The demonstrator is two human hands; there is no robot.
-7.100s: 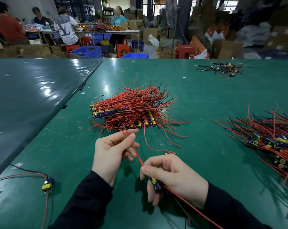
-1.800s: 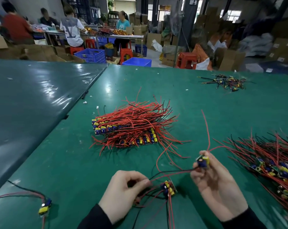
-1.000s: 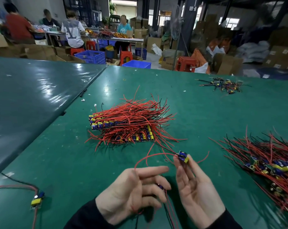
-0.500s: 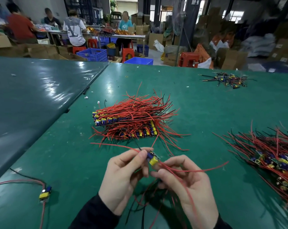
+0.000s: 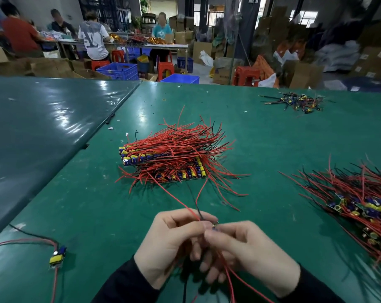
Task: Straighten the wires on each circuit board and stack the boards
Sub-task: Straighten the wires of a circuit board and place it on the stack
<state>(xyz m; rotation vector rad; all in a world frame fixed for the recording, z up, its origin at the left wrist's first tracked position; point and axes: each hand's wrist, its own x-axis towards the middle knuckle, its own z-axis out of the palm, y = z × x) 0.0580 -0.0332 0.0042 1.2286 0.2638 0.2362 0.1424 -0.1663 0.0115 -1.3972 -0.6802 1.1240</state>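
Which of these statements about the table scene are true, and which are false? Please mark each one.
1. Both hands hold one small circuit board between them. True.
2. The stacked boards lie to the right of the hands. False: they lie ahead of the hands; the loose pile is to the right.
3. A single board lies alone on the left. True.
4. The left hand rests flat on the table. False: its fingers are curled around wires.
5. The right hand is empty. False: it pinches the board.

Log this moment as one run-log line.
left hand: pinching red and black wires | right hand: gripping small circuit board | stacked boards pile: ahead on green table
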